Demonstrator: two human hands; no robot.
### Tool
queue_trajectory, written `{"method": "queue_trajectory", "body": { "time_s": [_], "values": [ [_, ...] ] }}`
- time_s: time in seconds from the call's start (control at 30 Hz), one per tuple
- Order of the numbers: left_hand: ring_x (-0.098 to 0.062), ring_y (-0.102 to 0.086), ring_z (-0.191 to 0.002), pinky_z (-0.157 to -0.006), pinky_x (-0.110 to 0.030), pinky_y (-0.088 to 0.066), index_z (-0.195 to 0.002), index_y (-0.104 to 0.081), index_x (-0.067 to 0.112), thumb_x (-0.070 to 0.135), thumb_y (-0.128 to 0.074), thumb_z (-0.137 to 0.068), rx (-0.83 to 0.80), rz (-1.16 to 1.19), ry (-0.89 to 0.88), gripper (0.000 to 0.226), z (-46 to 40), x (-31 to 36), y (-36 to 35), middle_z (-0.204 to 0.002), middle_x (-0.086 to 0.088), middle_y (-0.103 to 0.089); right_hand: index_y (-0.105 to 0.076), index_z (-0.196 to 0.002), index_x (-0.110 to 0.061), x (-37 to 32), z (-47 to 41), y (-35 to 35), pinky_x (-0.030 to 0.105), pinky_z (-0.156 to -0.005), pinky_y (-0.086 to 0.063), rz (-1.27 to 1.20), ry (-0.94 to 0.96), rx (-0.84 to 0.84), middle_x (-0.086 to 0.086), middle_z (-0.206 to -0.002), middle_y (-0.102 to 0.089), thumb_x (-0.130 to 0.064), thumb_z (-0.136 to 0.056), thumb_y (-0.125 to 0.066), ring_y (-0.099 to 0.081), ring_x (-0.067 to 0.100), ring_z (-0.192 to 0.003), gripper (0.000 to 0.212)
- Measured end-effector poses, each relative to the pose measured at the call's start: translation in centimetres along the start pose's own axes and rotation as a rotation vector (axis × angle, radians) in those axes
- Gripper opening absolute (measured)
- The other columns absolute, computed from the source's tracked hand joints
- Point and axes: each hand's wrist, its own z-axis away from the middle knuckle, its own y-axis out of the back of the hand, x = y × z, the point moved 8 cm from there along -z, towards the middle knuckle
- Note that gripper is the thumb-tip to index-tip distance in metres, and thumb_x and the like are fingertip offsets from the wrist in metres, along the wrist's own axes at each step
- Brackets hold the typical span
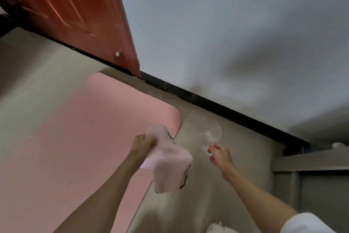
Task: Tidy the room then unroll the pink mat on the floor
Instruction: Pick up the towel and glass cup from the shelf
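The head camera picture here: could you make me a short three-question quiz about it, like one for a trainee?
1. True or false: the pink mat lies flat on the floor.
2. What does the left hand hold? A) a pink cloth B) a book C) a broom
3. Fill in: the right hand grips a clear glass ____ by its handle.

Key:
1. True; its rounded corner lies near the red door.
2. A, the pink cloth, hanging from the fingers.
3. Mug; the glass mug is held above the floor.
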Motion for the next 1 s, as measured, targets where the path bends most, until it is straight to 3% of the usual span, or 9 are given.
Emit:
{"method": "queue_trajectory", "body": {
  "time_s": [0.13, 0.37, 0.6, 0.67, 0.73, 0.8, 0.9, 0.97, 1.0],
  "values": [
    [-0.011, -0.018, -0.050, -0.050, -0.027, -0.016, -0.050, -0.028, 0.021, 0.022, -0.045, -0.053, -0.127, -0.126, -0.018, 0.017, -4.8, -2.9, -2.2, -0.042, 0.013, -0.024, -0.059, -0.065, -0.018, 1.3, -6.7, -3.1, 0.034, -0.076, -0.038, 0.041, 0.071, -0.048, 0.002, -0.070, -0.054, -0.019, -0.092, -0.050, -0.046, 0.016, -0.071, 0.029],
    [-0.016, -0.023, -0.058, -0.056, -0.029, -0.021, -0.054, -0.031, 0.017, 0.023, -0.046, -0.054, -0.218, -0.247, 0.010, 0.016, -9.3, -5.6, -2.3, -0.060, -0.001, -0.031, -0.053, -0.058, -0.018, 1.6, -11.8, -6.7, 0.032, -0.070, -0.035, 0.035, 0.132, -0.066, 0.004, -0.064, -0.047, -0.017, -0.092, -0.050, -0.040, 0.015, -0.060, 0.034],
    [-0.020, -0.030, -0.067, -0.068, -0.033, -0.026, -0.055, -0.040, 0.017, 0.026, -0.048, -0.054, -0.242, -0.244, 0.063, 0.012, -10.1, -7.6, -1.9, -0.069, -0.004, -0.040, -0.053, -0.060, -0.019, 1.1, -12.4, -7.2, 0.033, -0.073, -0.036, 0.108, 0.188, -0.057, 0.003, -0.070, -0.051, -0.022, -0.093, -0.048, -0.043, 0.016, -0.069, 0.034],
    [-0.023, -0.040, -0.073, -0.073, -0.033, -0.031, -0.064, -0.052, 0.016, 0.027, -0.049, -0.054, -0.258, -0.251, 0.085, 0.016, -10.4, -7.8, -1.9, -0.079, -0.005, -0.049, -0.054, -0.062, -0.019, 0.8, -12.3, -7.3, 0.033, -0.072, -0.037, 0.106, 0.189, -0.065, 0.006, -0.075, -0.052, -0.022, -0.093, -0.048, -0.043, 0.016, -0.069, 0.032],
    [-0.026, -0.051, -0.095, -0.084, -0.034, -0.037, -0.095, -0.062, 0.013, 0.030, -0.053, -0.055, -0.326, -0.280, 0.182, 0.044, -10.7, -8.9, -2.2, -0.103, -0.008, -0.058, -0.060, -0.071, -0.012, 0.3, -12.1, -7.3, 0.032, -0.067, -0.038, 0.096, 0.161, -0.086, 0.008, -0.082, -0.051, -0.022, -0.094, -0.048, -0.042, 0.015, -0.066, 0.027],
    [-0.028, -0.054, -0.111, -0.096, -0.036, -0.042, -0.116, -0.058, 0.012, 0.034, -0.061, -0.053, -0.436, -0.301, 0.332, 0.067, -10.6, -10.5, -2.6, -0.122, -0.010, -0.058, -0.064, -0.100, -0.002, 0.3, -11.9, -7.2, 0.030, -0.065, -0.040, 0.108, 0.109, -0.125, 0.007, -0.090, -0.050, -0.025, -0.093, -0.050, -0.045, 0.016, -0.072, 0.028],
    [-0.031, -0.058, -0.116, -0.107, -0.044, -0.043, -0.121, -0.057, 0.012, 0.035, -0.069, -0.050, -0.584, -0.324, 0.383, 0.075, -9.7, -10.5, -3.6, -0.127, -0.015, -0.059, -0.050, -0.131, -0.006, 0.6, -10.5, -4.9, 0.038, -0.089, -0.048, 0.297, 0.102, -0.017, 0.010, -0.119, -0.058, -0.034, -0.089, -0.055, -0.056, 0.023, -0.098, 0.050],
    [-0.032, -0.058, -0.117, -0.108, -0.046, -0.042, -0.124, -0.056, 0.012, 0.032, -0.069, -0.055, -0.641, -0.282, 0.362, 0.072, -9.0, -9.6, -4.4, -0.128, -0.016, -0.060, -0.059, -0.114, -0.008, 0.6, -8.5, -3.4, 0.040, -0.092, -0.049, 0.391, 0.153, 0.094, 0.012, -0.116, -0.064, -0.038, -0.090, -0.049, -0.062, 0.028, -0.099, 0.040],
    [-0.033, -0.058, -0.118, -0.108, -0.046, -0.042, -0.125, -0.055, 0.012, 0.028, -0.068, -0.060, -0.667, -0.240, 0.339, 0.069, -8.6, -9.0, -5.0, -0.129, -0.016, -0.060, -0.060, -0.104, -0.012, 0.9, -7.5, -3.6, 0.037, -0.088, -0.048, 0.353, 0.175, 0.047, 0.013, -0.113, -0.065, -0.037, -0.093, -0.045, -0.063, 0.026, -0.097, 0.031]
  ]
}}
